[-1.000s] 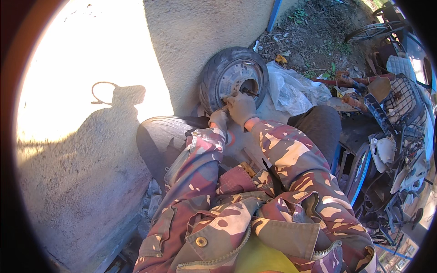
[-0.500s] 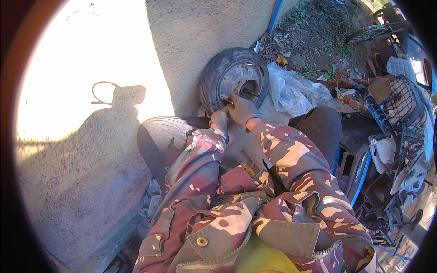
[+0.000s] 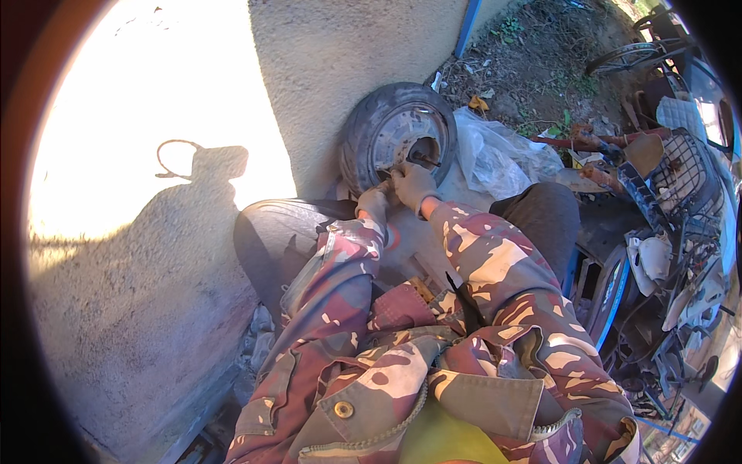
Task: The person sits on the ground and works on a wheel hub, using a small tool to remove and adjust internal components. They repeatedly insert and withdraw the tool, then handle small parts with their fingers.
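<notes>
A small black-tyred wheel (image 3: 360, 131) with a grey metal hub stands tilted against the wall in front of me. A short axle (image 3: 426, 159) pokes out of the hub's dark round opening. Both my hands wear grey gloves and meet at the near edge of the hub. My left hand (image 3: 374, 203) is closed, low against the tyre and rim. Just right of it, my right hand (image 3: 415, 187) has its fingers pinched together at the rim below the axle. Whatever the fingers grip is too small and too covered to make out.
A rough plastered wall (image 3: 193, 271) rises close on my left. Beside the wheel lies a crumpled clear plastic bag (image 3: 502, 158). To the right is a heap of scrap parts with a black wire basket (image 3: 684, 174). Dirt with weeds (image 3: 541, 69) lies beyond.
My right hand has shifted slightly and its fingers have drawn down a little at the rim. The left hand and the wheel stay nearly in place.
</notes>
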{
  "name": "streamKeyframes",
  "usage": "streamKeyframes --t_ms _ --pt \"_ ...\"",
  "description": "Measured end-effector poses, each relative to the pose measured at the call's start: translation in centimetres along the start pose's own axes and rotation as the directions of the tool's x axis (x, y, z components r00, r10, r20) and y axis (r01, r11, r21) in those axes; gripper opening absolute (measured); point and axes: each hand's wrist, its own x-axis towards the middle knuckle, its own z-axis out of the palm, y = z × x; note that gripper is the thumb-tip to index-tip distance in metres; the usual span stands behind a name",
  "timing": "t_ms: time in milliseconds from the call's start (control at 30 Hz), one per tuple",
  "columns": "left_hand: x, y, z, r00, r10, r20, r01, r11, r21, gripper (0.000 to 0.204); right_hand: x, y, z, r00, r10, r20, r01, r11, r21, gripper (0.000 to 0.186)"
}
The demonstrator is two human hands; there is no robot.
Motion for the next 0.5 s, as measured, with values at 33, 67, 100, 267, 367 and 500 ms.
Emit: streamKeyframes --t_ms 33,67,100,267,367,500 --pt "-0.1 0.1 0.0 0.997 -0.039 -0.061 0.039 0.999 0.000 0.032 -0.4 0.0 0.0 0.996 -0.071 -0.045 0.070 0.997 -0.020 0.035" --pt "0.2 0.1 -0.2 0.999 -0.032 -0.025 0.032 0.999 -0.013 0.032 -0.6 0.0 0.0 0.988 -0.132 -0.078 0.129 0.991 -0.038 0.034" --pt "0.8 0.4 -0.5 0.995 -0.014 0.098 0.019 0.999 -0.043 0.033 -0.8 0.0 0.0 0.989 -0.129 -0.070 0.125 0.990 -0.063 0.033" --pt "2.8 -0.7 -1.9 0.991 -0.014 0.137 0.023 0.998 -0.066 0.036 0.0 -0.3 0.0 0.996 0.094 -0.001 -0.093 0.986 -0.140 0.027" --pt "3.9 -1.3 -2.8 0.999 -0.037 0.019 0.036 0.999 0.030 0.036 0.0 -0.3 -0.1 0.999 0.011 0.031 -0.009 0.998 -0.062 0.024" --pt "6.6 -1.9 -4.9 0.981 0.092 0.173 -0.117 0.983 0.141 0.035 -0.8 -0.3 -0.2 0.969 -0.245 -0.004 0.236 0.935 -0.263 0.025"
